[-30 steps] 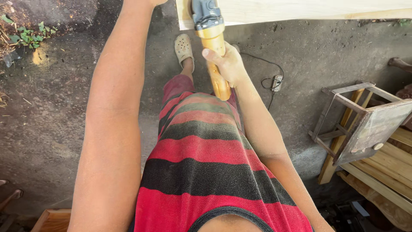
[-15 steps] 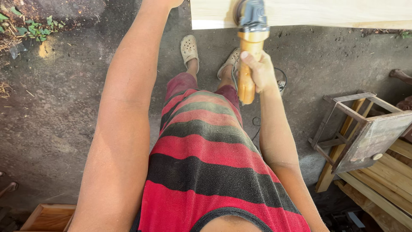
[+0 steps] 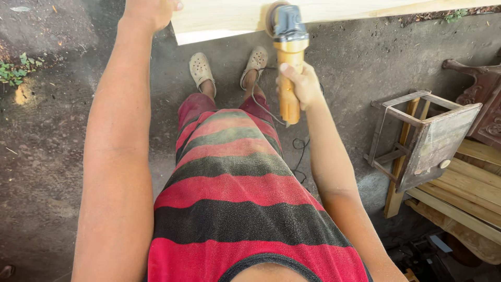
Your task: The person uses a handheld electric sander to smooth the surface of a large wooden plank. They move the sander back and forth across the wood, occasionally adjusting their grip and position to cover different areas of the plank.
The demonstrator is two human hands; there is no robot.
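Observation:
My right hand [image 3: 301, 83] grips the yellow handle of an angle grinder [image 3: 288, 57], whose grey head and disc press against the edge of a pale wooden plank [image 3: 224, 18] running along the top of the view. My left hand [image 3: 151, 9] rests on the left end of that plank, fingers over its edge. A black cord [image 3: 298, 146] hangs from the grinder down past my striped red and dark shirt. My two feet in beige clogs [image 3: 201, 68] stand on the ground below the plank.
Dark dirt ground [image 3: 47, 156] spreads to the left with a few green weeds [image 3: 13, 73]. On the right stands a tipped wooden stool frame [image 3: 417, 141], stacked light planks [image 3: 469, 188] and a carved dark wooden piece [image 3: 477, 89].
The view has shifted, so the grinder and my right hand appear further right along the plank. My left hand stays on the plank's end.

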